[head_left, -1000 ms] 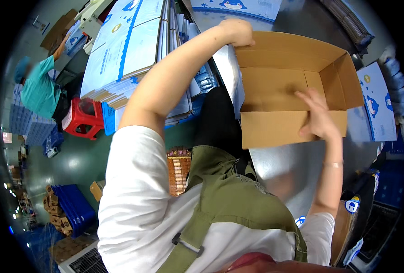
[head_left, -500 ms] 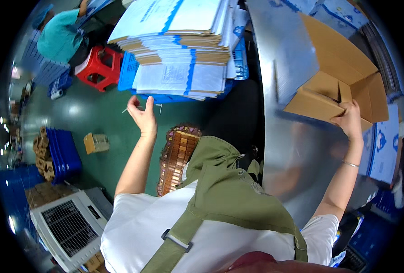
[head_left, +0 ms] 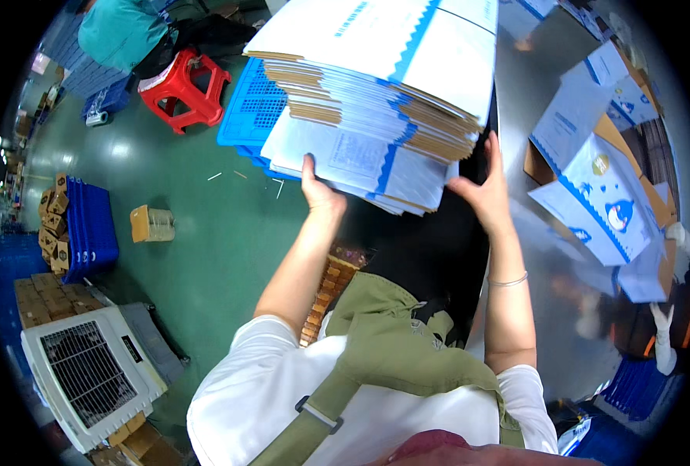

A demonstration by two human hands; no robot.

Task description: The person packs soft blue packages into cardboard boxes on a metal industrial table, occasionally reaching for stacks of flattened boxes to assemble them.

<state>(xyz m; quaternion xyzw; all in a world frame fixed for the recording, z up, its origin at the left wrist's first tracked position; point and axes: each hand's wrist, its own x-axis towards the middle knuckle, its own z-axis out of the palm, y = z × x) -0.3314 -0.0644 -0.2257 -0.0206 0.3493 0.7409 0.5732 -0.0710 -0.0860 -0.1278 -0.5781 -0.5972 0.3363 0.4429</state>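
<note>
A tall stack of flattened cardboard boxes [head_left: 345, 101], white with blue wavy bands, rests on a blue plastic crate [head_left: 253, 105] in front of me. My left hand [head_left: 323, 194] is at the near left edge of the lowest flattened boxes [head_left: 352, 159]; its thumb lies on top and its fingers are hidden underneath. My right hand [head_left: 486, 190] is at their near right corner, fingers stretched up and thumb apart, with nothing gripped. An unfolded box [head_left: 609, 198], printed with a blue cartoon figure, lies tilted on the metal table to my right.
The metal table [head_left: 516, 318] runs along my right side. A red stool [head_left: 185, 89] stands at the far left beside a person in a teal shirt [head_left: 123, 35]. Blue bins [head_left: 92, 229], a small carton [head_left: 152, 224] and an air cooler [head_left: 92, 373] stand on the green floor.
My right hand has let go of the open box, which now shows its printed outside, and has moved left to the stack. My left hand has reached the stack's near edge. The view has shifted.
</note>
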